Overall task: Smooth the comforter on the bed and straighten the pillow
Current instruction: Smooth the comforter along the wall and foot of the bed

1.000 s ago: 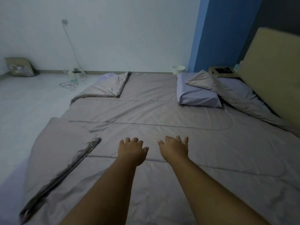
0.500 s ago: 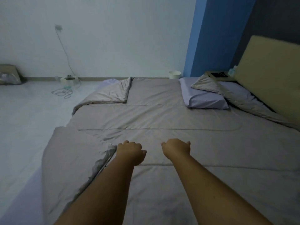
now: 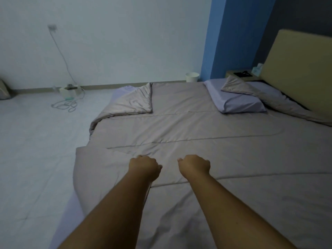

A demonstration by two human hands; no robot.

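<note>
A grey-brown comforter [image 3: 206, 126] covers the bed. Its far left corner [image 3: 133, 103] is folded back, and a near-left flap [image 3: 100, 169] lies doubled over by the bed's edge. A lilac pillow [image 3: 239, 102] lies askew at the head end, with a comforter corner [image 3: 235, 86] draped over it. My left hand [image 3: 144, 167] and my right hand [image 3: 195, 165] rest side by side on the middle of the comforter. Both are curled into fists, knuckles up, with the fingers tucked down into the fabric.
A tan headboard [image 3: 301, 69] stands at the right, beside a nightstand [image 3: 240, 75] with small items. A white bin [image 3: 192, 76] stands beyond the bed's far side. On the floor at left are a power strip with coiled cable [image 3: 69, 97] and a grey object [image 3: 3, 90].
Both hands went from spread fingers to closed fists on the comforter. The near-left flap has shifted closer to my left arm, and my view has turned slightly.
</note>
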